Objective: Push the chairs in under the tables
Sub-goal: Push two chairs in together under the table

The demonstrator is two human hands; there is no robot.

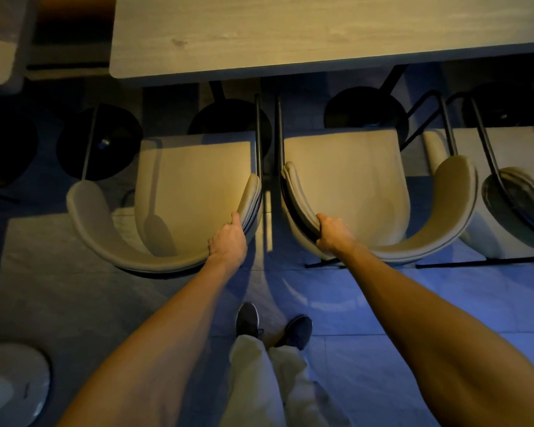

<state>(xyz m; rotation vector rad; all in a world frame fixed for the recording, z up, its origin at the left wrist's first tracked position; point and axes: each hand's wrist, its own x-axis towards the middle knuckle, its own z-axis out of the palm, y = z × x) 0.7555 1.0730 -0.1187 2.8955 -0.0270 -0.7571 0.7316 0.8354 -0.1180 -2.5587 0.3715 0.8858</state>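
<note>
Chairs stand side by side on the floor (59, 288) before the pale wooden desk (290, 35), their seats facing it and their curved backs toward the person; none is tucked under — each seat lies clear of the desk's near edge. The left chair (179, 192) sits with its seat front pointing at the desk, its backrest sweeping round from the left arm to the right; the left hand (228, 241) is closed over the right end of that backrest, fingers wrapped on the rim and thumb lying along the top edge. Just beside it, across a narrow gap, the middle chair (352, 186) stands parallel, facing the same way; the right hand (333, 234) has its grip shut on the left end of this chair's backrest, fingers curled over the padded rim. Both forearms reach forward from the bottom of the view; two dark shoes (296, 331) and light trousers show between them. Further right a third chair (506, 192) stands close to the middle one, partly cut by the frame edge. Dark round desk bases (367, 109) and thin black chair legs show beneath the desk's edge; a pale round object (16, 380) lies at the lower left.
</note>
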